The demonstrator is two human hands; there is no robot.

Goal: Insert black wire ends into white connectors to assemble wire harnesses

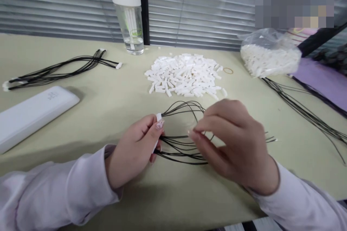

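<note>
White plastic connectors [158,117] are gripped between the thumb and fingers of my left hand [137,146], near the middle of the table. Thin black wires [179,148] run out of them to the right, some looping upward in an arc. My right hand [234,144] is over these wires with thumb and index finger pinched together. What lies between those fingertips is too small to make out; a wire passes close by them. Part of the bundle is hidden behind the right hand, and loose wire ends [271,139] show beyond it.
A heap of small white connectors [185,74] lies ahead, beside a rubber band [228,70]. A clear bag [271,56] holds more white pieces. Finished-looking wire bundles [81,66], a white box-like device [38,112], a water cup [131,25] and more black wires [300,104] surround the hands.
</note>
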